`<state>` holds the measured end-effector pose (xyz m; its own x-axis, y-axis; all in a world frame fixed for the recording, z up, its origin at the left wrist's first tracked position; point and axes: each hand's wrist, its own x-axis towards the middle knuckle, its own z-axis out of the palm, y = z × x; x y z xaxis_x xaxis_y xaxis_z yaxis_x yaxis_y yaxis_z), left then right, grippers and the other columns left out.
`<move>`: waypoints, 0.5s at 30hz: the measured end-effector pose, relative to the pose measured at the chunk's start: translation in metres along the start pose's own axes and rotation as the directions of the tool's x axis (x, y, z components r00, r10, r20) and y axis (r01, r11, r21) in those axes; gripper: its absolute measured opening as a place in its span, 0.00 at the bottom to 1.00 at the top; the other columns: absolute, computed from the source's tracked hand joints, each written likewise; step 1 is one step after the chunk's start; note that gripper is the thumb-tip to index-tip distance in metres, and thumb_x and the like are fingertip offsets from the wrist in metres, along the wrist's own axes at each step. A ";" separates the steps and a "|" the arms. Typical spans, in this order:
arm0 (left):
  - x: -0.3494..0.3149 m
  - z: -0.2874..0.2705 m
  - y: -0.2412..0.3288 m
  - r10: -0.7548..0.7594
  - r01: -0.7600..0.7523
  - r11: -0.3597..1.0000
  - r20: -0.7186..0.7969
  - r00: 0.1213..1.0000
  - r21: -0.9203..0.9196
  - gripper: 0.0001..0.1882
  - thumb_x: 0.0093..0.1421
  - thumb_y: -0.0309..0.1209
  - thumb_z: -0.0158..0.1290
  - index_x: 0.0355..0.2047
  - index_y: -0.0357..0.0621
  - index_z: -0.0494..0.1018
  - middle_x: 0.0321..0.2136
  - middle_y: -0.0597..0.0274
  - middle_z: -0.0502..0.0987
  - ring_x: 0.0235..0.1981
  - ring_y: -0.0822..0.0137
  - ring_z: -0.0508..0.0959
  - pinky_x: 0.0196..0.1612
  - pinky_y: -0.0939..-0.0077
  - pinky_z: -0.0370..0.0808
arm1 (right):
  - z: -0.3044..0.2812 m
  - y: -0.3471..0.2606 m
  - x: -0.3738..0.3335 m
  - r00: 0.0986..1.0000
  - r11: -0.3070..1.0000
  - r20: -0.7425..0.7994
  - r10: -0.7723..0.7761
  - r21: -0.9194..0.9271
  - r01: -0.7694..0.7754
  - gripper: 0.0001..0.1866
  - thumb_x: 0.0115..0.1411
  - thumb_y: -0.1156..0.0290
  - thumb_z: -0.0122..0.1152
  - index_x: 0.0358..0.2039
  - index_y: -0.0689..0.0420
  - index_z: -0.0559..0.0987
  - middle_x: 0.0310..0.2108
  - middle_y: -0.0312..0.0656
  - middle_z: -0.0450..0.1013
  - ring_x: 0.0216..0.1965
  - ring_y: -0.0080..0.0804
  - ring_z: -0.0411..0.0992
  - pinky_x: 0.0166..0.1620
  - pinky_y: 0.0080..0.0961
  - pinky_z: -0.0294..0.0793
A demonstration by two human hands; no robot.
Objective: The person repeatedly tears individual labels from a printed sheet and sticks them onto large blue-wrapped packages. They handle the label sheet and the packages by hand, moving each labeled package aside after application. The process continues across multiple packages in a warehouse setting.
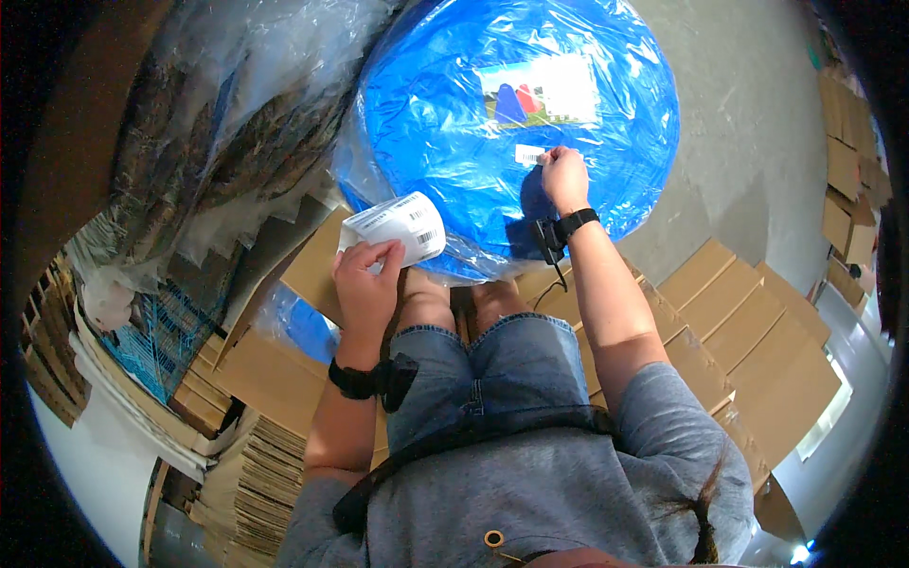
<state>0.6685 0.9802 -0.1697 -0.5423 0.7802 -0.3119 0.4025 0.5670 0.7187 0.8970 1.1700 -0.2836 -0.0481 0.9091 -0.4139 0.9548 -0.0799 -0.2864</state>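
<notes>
A large round blue package (445, 114) wrapped in clear plastic stands in front of my legs, with a picture insert (540, 92) under its film. My right hand (565, 178) is over its top, thumb and fingers closed at the right edge of a small white barcode label (527, 154). That label is at the package's surface; whether it sticks there I cannot tell. To the left, my left hand (367, 284) pinches a curled white strip of barcode labels (402, 227) by its lower edge. The strip overlaps the package's near left rim.
Plastic-wrapped dark goods (218, 142) are heaped at the left. Cardboard boxes (748, 322) stand at the right, with flattened cardboard (270, 473) stacked at the lower left. A blue wire rack (166, 346) is near the left wall. Grey floor (729, 123) lies beyond the package.
</notes>
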 end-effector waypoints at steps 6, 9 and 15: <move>0.002 -0.001 -0.001 -0.005 0.005 1.000 0.001 1.000 0.008 0.07 0.48 0.33 0.56 0.23 0.42 0.76 0.21 0.61 0.74 0.26 0.63 0.72 0.39 0.68 0.63 | 0.007 0.001 -0.004 0.991 0.993 -0.111 -0.073 -0.103 0.061 0.10 0.51 0.66 0.53 0.25 0.59 0.77 0.29 0.50 0.72 0.36 0.45 0.69 0.39 0.36 0.70; 0.003 -0.002 -0.001 -0.015 0.015 1.000 0.007 1.000 -0.003 0.07 0.48 0.33 0.56 0.23 0.42 0.76 0.21 0.61 0.74 0.26 0.63 0.72 0.38 0.68 0.63 | 0.007 -0.002 -0.007 0.988 0.994 -0.141 -0.059 -0.102 0.045 0.10 0.51 0.66 0.54 0.24 0.59 0.76 0.31 0.49 0.70 0.36 0.45 0.68 0.38 0.36 0.70; 0.003 -0.003 -0.005 -0.016 0.016 1.000 0.000 1.000 -0.007 0.07 0.48 0.32 0.56 0.23 0.42 0.76 0.21 0.60 0.74 0.26 0.63 0.72 0.37 0.69 0.64 | -0.012 -0.008 -0.015 0.977 0.990 -0.208 0.056 0.137 -0.028 0.15 0.45 0.74 0.59 0.35 0.60 0.68 0.33 0.49 0.69 0.38 0.46 0.68 0.39 0.35 0.69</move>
<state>0.6624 0.9791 -0.1726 -0.5487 0.7709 -0.3235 0.3887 0.5778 0.7177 0.8940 1.1620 -0.2647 0.0673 0.9683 -0.2407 0.9067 -0.1600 -0.3903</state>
